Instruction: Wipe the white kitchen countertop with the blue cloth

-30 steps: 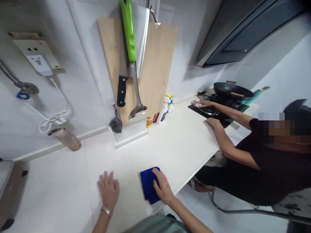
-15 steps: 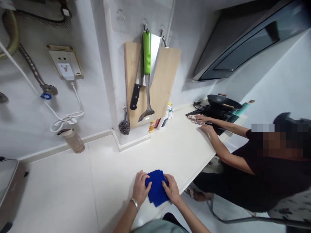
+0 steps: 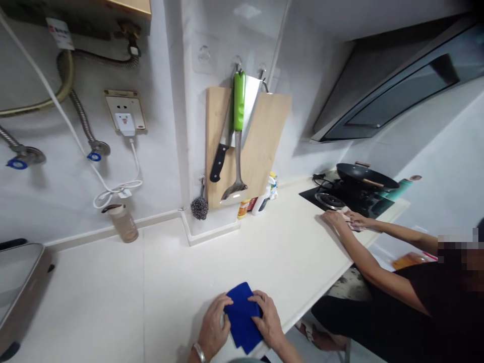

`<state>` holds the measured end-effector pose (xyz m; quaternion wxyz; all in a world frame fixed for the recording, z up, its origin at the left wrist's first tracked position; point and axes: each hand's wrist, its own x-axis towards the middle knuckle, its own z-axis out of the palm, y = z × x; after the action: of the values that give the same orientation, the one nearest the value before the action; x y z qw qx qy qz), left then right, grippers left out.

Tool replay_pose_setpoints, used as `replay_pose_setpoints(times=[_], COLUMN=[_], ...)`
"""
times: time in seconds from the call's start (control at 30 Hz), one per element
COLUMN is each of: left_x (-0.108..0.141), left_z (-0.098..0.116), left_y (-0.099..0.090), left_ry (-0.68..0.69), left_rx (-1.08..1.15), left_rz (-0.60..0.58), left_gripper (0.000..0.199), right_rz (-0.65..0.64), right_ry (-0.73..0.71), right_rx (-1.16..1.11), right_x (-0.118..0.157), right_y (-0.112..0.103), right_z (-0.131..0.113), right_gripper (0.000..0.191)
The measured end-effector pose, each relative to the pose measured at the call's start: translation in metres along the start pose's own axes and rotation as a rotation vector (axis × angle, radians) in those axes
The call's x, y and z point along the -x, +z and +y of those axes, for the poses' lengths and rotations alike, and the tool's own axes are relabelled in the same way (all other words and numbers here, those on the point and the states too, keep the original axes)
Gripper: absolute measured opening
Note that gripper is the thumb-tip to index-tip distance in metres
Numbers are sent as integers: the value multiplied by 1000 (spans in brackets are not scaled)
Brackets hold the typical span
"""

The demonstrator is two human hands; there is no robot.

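One folded blue cloth (image 3: pixel 243 320) is laid on the pale bench (image 3: pixel 177 287), close to its front edge, with the layers slightly offset at the near corners. It is flanked by the left hand (image 3: pixel 215 322) and the right hand (image 3: pixel 268 320), both partly open with curved fingers. The cloth's left edge is met by the fingertips and thumb of the left hand, at whose wrist a bracelet (image 3: pixel 198 352) is worn; its right side is overlapped by the fingers and thumb of the right. Whether the fabric is pinched or merely pressed cannot be told.

Two risks may be noted. The near corner could be carried over the front edge if the cloth were drawn that way, since little margin is left there. The offset layers could also be skewed or unfolded if only the uppermost were dragged by the fingertips.

Beyond the cloth, a chopping board (image 3: pixel 272 136) is hung up, overlapped by a green-handled utensil (image 3: pixel 239 101) and a black-handled knife (image 3: pixel 218 162); a wire scourer (image 3: pixel 199 207) is suspended beside it. Farther left, a lidded tumbler (image 3: pixel 124 227) is placed. At right, a rag (image 3: pixel 342 210) is handled by a co-worker (image 3: pixel 389 282) at the hob (image 3: pixel 308 193), on which a wok (image 3: pixel 363 176) is set.
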<state>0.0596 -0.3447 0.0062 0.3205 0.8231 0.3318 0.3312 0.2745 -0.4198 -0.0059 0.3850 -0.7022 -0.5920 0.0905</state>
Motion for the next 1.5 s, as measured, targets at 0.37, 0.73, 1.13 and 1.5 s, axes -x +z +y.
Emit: replay_pose_setpoints(times=[0.37, 0.73, 1.13, 1.5], left_x=[-15, -51, -24, 37], left_z=[3, 54, -14, -1], left_y=[-7, -75, -107, -93], left_ry=[27, -219, -495, -92], left_rx=[-76, 260, -48, -309], left_rz=[-13, -51, 227, -54], left_gripper=[41, 34, 32, 37], right_rz=[-68, 285, 85, -207], right_ry=[-369, -173, -35, -411], right_rx=[-25, -298, -82, 71], right_x=[-19, -88, -64, -33], right_y=[-36, -107, -13, -9], right_z=[-47, -91, -17, 19], right_gripper=[38, 31, 48, 30])
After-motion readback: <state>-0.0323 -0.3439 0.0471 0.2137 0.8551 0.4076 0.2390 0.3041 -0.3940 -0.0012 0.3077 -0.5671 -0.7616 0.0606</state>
